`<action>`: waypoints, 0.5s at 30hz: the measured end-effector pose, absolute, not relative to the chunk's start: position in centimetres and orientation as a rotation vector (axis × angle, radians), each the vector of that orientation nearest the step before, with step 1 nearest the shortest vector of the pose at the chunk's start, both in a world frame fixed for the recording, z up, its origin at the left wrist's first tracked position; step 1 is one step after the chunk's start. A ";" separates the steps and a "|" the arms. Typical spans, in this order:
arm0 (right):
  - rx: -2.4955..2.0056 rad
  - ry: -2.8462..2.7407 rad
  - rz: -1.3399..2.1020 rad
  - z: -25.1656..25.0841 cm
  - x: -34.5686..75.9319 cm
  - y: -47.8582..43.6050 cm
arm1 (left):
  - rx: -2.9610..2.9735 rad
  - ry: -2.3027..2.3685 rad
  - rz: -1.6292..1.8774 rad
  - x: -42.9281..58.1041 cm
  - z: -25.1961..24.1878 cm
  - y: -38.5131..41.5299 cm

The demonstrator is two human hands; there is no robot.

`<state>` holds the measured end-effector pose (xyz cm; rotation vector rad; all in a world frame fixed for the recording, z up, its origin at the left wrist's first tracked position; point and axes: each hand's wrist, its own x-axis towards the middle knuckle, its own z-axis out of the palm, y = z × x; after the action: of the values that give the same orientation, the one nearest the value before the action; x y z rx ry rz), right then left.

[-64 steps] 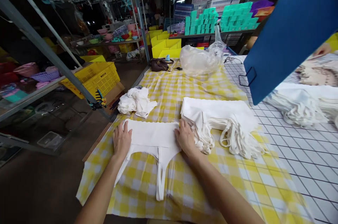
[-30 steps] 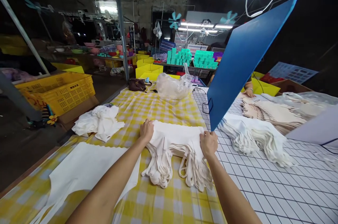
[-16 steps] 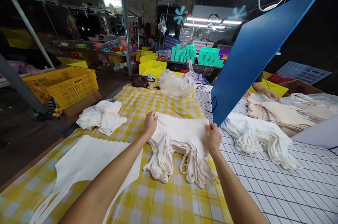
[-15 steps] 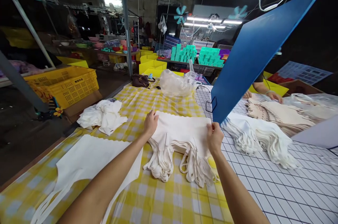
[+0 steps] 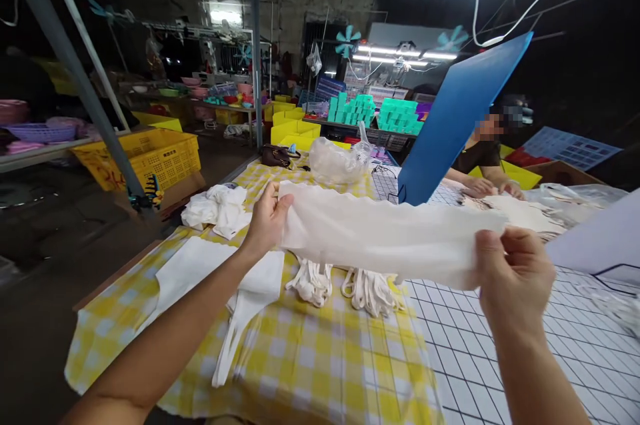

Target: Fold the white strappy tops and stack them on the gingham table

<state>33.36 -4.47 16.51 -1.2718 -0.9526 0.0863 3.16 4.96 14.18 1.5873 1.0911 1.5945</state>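
A white camisole top [image 5: 380, 231] is stretched sideways in the air between my two hands, its scalloped edge uppermost. My left hand [image 5: 267, 221] pinches its left end, thumb in front. At the other end my right hand [image 5: 515, 271] grips the fabric, slightly blurred and closer to the camera. Beneath it, partly hidden, lies a pile of similar white tops with looped straps [image 5: 367, 288] hanging toward me. Another white camisole [image 5: 200, 268] is spread flat on the yellow checked cloth [image 5: 320, 351], under my left forearm.
Crumpled white garments [image 5: 217, 208], a dark bag [image 5: 277, 155] and a clear plastic bag [image 5: 335, 159] rest farther back. A blue panel [image 5: 450, 125] stands upright right of centre. A co-worker [image 5: 487, 151] handles beige pieces behind it. A yellow crate [image 5: 160, 158] stands left.
Both hands have lifted one white top off the pile and pulled it wide. My right hand moved right and nearer; my left moved slightly left. The camera view shifted, bringing the co-worker into sight.
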 end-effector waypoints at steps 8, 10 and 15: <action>-1.450 -0.895 0.348 16.1 32.1 -12.0 | 1.465 0.932 1.301 -0.1 14.1 -2.1; -1.550 -0.974 0.446 13.4 32.6 -11.7 | 1.498 1.059 1.171 -0.1 10.9 -1.8; -2.006 -1.298 0.461 3.0 33.0 -9.1 | 1.826 1.780 0.515 1.7 1.4 -0.5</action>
<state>33.01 -9.12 3.03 -2.0063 -1.2978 0.4614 1.75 -0.48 1.42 1.8257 1.7796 0.5152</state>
